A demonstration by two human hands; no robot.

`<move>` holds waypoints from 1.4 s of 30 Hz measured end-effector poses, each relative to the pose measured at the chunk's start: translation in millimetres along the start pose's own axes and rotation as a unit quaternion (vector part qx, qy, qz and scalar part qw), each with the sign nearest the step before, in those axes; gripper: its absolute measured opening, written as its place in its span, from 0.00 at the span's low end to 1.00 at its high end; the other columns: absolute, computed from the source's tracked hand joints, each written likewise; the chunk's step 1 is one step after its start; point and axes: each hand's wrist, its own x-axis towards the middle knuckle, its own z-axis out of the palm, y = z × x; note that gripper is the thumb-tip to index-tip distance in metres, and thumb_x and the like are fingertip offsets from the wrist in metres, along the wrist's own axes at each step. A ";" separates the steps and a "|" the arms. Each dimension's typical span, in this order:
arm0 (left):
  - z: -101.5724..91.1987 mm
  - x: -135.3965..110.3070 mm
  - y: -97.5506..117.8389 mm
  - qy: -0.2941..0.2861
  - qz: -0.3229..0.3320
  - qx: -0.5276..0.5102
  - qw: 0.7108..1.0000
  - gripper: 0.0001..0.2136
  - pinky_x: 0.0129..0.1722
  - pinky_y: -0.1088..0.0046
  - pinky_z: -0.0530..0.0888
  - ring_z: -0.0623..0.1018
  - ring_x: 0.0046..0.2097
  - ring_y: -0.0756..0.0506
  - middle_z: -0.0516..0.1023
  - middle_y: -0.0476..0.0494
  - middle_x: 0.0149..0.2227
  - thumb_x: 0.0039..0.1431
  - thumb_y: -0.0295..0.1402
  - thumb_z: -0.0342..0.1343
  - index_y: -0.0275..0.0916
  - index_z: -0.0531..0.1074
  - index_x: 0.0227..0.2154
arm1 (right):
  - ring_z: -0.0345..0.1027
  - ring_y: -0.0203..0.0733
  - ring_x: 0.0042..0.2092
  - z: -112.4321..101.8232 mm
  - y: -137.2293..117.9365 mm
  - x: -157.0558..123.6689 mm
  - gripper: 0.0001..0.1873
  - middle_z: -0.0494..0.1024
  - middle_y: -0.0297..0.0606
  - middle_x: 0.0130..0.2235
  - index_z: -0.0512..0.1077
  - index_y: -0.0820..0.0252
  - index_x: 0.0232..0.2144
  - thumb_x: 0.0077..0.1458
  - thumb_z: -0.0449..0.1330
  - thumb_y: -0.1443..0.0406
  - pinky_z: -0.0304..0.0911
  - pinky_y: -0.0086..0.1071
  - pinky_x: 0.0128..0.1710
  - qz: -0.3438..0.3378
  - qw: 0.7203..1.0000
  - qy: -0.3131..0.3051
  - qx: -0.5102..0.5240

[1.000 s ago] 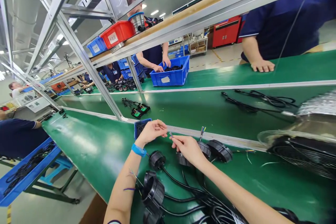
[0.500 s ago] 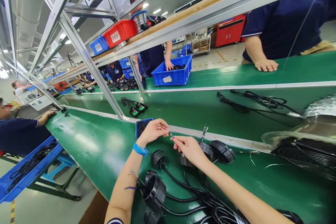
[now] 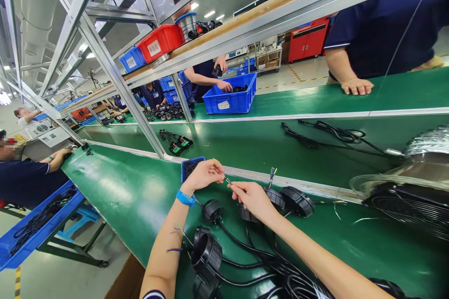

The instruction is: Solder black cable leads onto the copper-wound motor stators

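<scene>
My right hand [image 3: 250, 197] pinches thin coloured wires [image 3: 228, 181], whose tips poke out toward my left hand. The fingers of my left hand [image 3: 206, 174] are pressed together close to those tips; what they hold is too small to make out. A blue band circles my left wrist. Below the hands, on the green bench, lies a black round cap [image 3: 212, 211] with a cable. More black ribbed caps [image 3: 297, 201] lie by my right hand, and another black cap [image 3: 206, 250] with loose wire ends rests near my left forearm.
A small blue bin [image 3: 188, 168] stands behind my left hand. Coiled black cables [image 3: 291, 285] spread at the front. A fan-like black grille [image 3: 414, 210] sits at right. On the belt lie green circuit boards [image 3: 180, 145] and black cords [image 3: 329, 138]. Co-workers stand across the line.
The boards and cords on the belt have shifted slightly left. Across the line, a co-worker has lifted a black part above the blue crate. My hands have barely moved.
</scene>
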 end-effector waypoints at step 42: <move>2.9 3.1 -1.4 0.016 -0.021 -0.082 0.996 0.25 0.35 0.72 0.78 0.81 0.30 0.48 0.79 0.45 0.29 0.41 0.43 0.74 0.31 0.72 0.36 | 0.68 0.41 0.24 -3.4 -8.1 -3.5 0.22 0.77 0.37 0.24 0.75 0.59 0.22 0.56 0.49 0.55 0.61 0.32 0.28 0.000 1.000 0.008 -0.002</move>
